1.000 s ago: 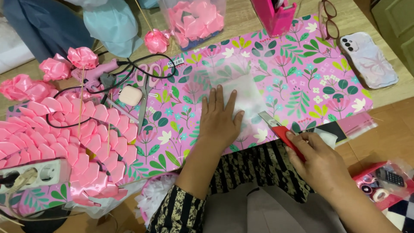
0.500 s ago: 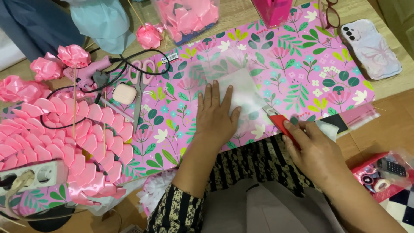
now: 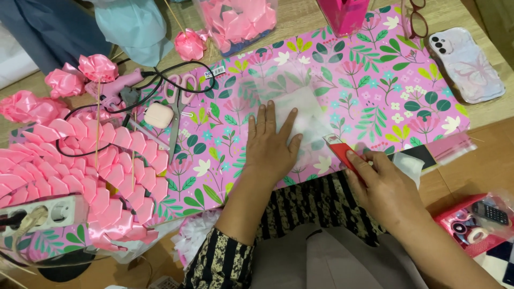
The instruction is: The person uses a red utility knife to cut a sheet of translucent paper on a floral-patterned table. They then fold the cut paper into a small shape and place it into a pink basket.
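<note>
- Since a second ago, the right hand (image 3: 383,184) has slid its red cutter (image 3: 342,152) up along the near edge of the clear plastic sheet (image 3: 300,109); the left hand (image 3: 270,144) has stayed planted flat.
- Flowered wrapping paper (image 3: 375,80) is the landmark: it covers most of the wooden floor (image 3: 492,155), and everything else sits on it or around it.
- Folded pink ribbon petals (image 3: 69,166) lie in rows over the paper's left end, with finished ribbon roses (image 3: 96,67) beyond that end; that part looks done.
- Clear plastic sheet rests at the paper's middle, held under the left hand's spread fingers.
- Right hand is closed around the red cutter at the paper's near edge, blade tip at the sheet's corner; the cut seems just begun, most of the sheet uncut.
- Phone (image 3: 466,64) lies at the paper's right end.
- Scissors (image 3: 179,107) and a pink glue gun (image 3: 120,88) sit on the paper's left half.
</note>
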